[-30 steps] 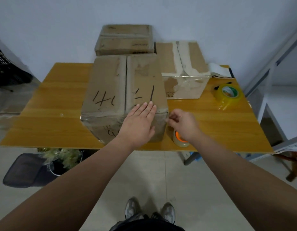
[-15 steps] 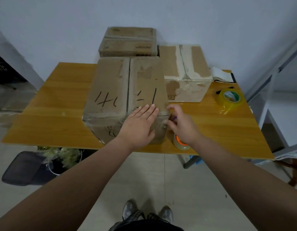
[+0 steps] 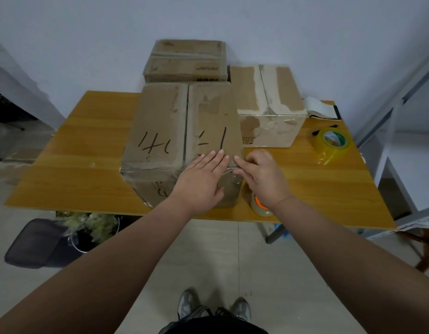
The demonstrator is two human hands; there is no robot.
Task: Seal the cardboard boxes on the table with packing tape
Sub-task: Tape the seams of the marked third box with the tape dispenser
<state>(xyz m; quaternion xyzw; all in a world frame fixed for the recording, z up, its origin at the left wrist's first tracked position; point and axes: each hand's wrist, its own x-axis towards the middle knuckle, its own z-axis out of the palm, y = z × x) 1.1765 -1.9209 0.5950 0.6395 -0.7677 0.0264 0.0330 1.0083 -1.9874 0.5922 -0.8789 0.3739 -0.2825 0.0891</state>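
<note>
While standing at the near edge of the wooden table [image 3: 88, 141], presses the left hand [image 3: 201, 182] flat on the front cardboard box [image 3: 165, 131], at its near right top edge, fingers straight and together, gripping nothing. Sets the right hand [image 3: 264, 179] just beside it at the box's near right corner, index finger stretched onto the clear tape strip [image 3: 148, 165], other fingers curled under; cannot tell whether any tape is pinched. Has the orange-cored tape roll [image 3: 260, 208] on the table just beside the box, partly hidden under the right wrist. Has a yellow-green tape roll [image 3: 332, 143] well apart to the right, a taped box [image 3: 269, 100] and a back box [image 3: 187, 66] behind.
</note>
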